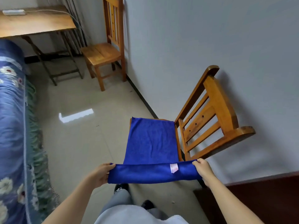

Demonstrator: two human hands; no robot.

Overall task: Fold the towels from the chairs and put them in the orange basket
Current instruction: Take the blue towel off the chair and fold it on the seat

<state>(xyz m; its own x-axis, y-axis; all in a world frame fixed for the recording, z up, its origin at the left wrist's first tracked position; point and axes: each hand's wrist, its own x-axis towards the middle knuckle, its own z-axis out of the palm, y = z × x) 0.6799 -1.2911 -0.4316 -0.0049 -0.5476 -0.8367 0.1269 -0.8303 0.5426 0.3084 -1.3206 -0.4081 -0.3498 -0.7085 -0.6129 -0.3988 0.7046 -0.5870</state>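
Now the towel [152, 141] stretches between left hand [101, 172] and right hand [204, 171], each pinching a near corner.

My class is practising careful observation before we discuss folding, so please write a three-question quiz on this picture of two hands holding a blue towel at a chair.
1. True or false: a towel lies on the far chair's seat.
2. The blue towel's white label sits nearer which hand? A. left hand B. right hand
3. Fill the gap: the towel's far part is spread over the ____ chair's seat.

Key: 1 false, that seat is bare wood; 2 B; 3 near, meaning the near chair.
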